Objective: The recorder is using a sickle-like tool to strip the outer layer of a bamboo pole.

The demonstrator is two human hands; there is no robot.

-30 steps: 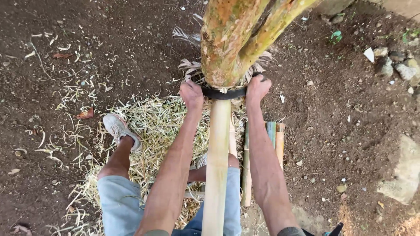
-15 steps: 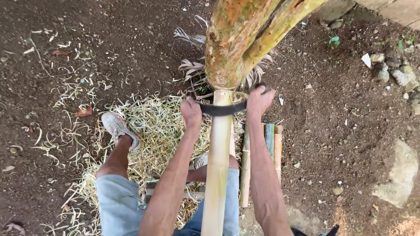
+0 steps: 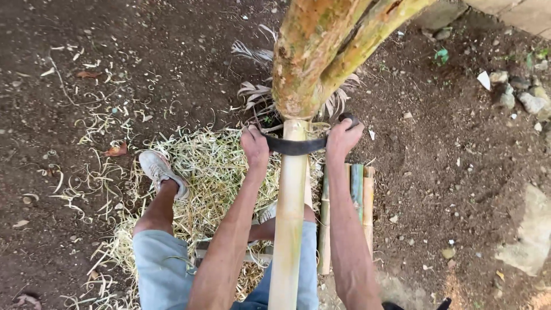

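A pale peeled bamboo pole [image 3: 290, 224] runs from my lap up to the fork of a tree trunk [image 3: 321, 51]. A dark curved two-handled blade [image 3: 295, 145] lies across the pole just below the trunk. My left hand [image 3: 255, 146] grips its left end. My right hand [image 3: 343, 138] grips its right handle. Both arms are stretched forward on either side of the pole.
A heap of pale bamboo shavings [image 3: 206, 172] covers the dirt under my legs. My shoe [image 3: 160, 171] rests on it at left. Several cut bamboo pieces [image 3: 356, 201] lie right of the pole. Stones [image 3: 519, 95] sit at right.
The blade and both hands have slid down the pole toward me, away from the trunk fork, baring more pale pole above them.
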